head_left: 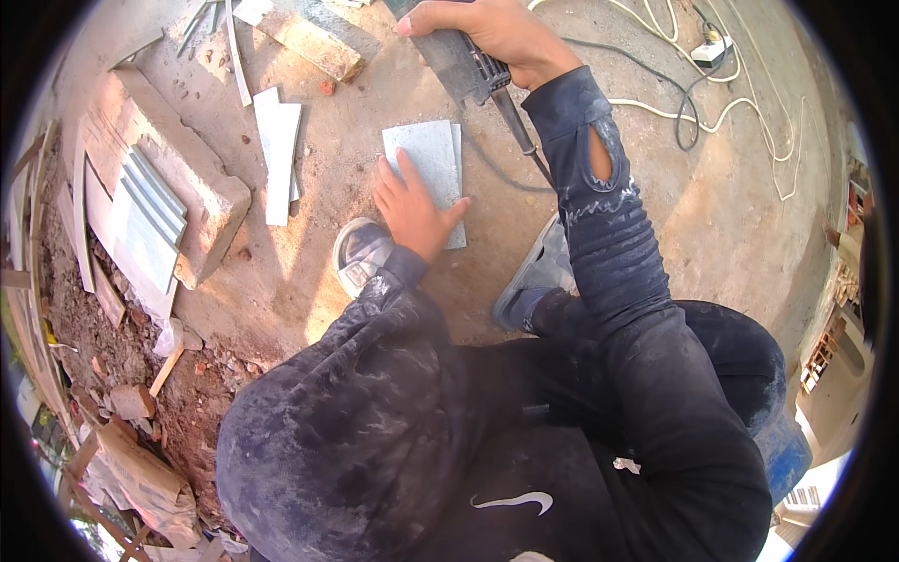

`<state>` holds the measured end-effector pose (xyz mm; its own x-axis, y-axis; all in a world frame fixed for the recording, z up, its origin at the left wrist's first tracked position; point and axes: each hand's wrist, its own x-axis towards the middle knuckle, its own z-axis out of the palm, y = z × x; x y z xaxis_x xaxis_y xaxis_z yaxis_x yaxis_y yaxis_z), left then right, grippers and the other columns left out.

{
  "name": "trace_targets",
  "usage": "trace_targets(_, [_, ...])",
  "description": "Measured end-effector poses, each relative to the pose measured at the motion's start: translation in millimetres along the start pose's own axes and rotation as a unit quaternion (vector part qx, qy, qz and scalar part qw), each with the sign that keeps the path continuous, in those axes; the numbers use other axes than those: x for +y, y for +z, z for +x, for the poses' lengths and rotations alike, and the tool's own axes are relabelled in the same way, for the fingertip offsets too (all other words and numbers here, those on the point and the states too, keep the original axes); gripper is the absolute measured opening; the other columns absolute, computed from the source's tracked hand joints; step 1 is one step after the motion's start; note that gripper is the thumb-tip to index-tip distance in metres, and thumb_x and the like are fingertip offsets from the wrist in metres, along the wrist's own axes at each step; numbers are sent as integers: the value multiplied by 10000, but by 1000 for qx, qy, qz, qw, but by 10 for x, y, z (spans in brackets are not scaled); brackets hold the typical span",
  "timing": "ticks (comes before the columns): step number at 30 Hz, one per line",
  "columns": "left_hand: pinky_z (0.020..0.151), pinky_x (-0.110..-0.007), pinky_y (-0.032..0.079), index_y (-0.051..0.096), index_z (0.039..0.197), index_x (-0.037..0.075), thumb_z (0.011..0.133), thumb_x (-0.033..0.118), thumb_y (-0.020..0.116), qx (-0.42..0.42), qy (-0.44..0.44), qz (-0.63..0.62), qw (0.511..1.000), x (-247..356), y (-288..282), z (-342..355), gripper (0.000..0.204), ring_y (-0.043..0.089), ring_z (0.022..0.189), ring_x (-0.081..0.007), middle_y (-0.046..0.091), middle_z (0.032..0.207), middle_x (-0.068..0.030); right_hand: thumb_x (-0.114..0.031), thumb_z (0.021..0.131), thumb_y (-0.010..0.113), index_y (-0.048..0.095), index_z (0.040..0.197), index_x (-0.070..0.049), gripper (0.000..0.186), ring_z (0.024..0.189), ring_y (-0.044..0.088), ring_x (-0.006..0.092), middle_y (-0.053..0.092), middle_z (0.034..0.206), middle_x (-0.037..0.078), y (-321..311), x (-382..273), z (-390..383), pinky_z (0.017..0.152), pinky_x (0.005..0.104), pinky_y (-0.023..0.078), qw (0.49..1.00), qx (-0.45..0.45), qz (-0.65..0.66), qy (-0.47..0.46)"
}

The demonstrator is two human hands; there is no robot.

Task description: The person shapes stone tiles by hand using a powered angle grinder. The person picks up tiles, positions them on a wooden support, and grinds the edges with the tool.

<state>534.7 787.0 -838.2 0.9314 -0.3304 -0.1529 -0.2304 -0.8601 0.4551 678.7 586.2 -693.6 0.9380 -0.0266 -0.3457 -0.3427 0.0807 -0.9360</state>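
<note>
several grey strips point(148, 217) lie stacked on a slab point(192, 178) at the far left, with a longer offcut point(278, 150) on the floor point(730, 225) beside it. left hand point(409, 208) presses flat on the tile point(426, 164), fingers point(386, 180) spread wide, the tile lying on the floor ahead of two shoes. right hand point(496, 33) has its fingers wrapped around a grinder point(459, 66) just above the tile, its cord point(520, 136) trailing back. white cables point(740, 98) loop at right.

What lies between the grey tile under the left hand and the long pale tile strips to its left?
Only bare, dusty concrete floor separates the flat grey rectangular tile from the long pale tile strips, seen in the head view.
</note>
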Motion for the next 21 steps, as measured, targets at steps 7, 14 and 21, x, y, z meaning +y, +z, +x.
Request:
trace_targets(7, [1125, -552, 234, 151, 1493, -53, 646, 229, 838, -10, -1, -129, 992, 16, -45, 14, 1126, 270, 1348, -528, 218, 1470, -374, -187, 746, 753, 668, 891, -47, 219, 622, 542, 100, 611, 743, 6, -76, 78, -19, 550, 259, 414, 999, 11, 20, -26])
trace_targets(14, [1144, -455, 340, 141, 1528, -22, 653, 363, 766, -149, -86, -661, 731, -448, -792, 318, 1141, 425, 1349, -392, 350, 1470, -281, -263, 776, 761, 655, 1022, -28, 356, 680, 632, 118, 655, 828, 56, -209, 187, -39, 580, 249, 506, 998, 12, -43, -37])
trace_targets(21, [1174, -651, 109, 173, 1574, 140, 786, 713, 551, -128, -23, -949, 288, -585, -1157, 497, 1045, 146, 1464, -488, 100, 1577, -326, -299, 813, 753, 635, 1024, -9, 378, 692, 669, 123, 676, 810, 86, -196, 81, -110, 596, 244, 543, 1000, -6, -25, -9])
